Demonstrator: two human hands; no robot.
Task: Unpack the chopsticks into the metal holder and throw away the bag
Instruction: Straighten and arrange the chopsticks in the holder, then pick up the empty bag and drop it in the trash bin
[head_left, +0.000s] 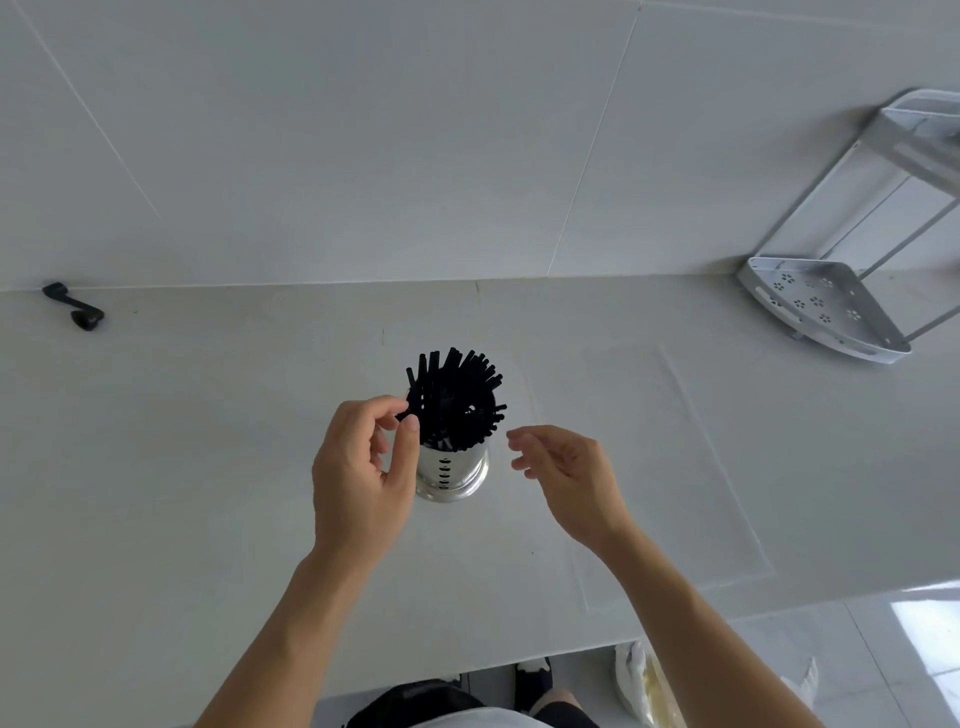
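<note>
Chopsticks (457, 400) stand upright in holder (453, 470); left hand (363, 462) pinches one, right hand (563, 467) relaxed, empty.

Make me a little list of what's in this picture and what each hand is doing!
holder: shiny metal holder standing on the white counter
chopsticks: black chopsticks fanned out inside it
left hand: left hand pinches one chopstick's tip
right hand: right hand open beside the holder, holding nothing
bag: clear flat bag lying right of the holder
rack: white corner rack, far right
</note>
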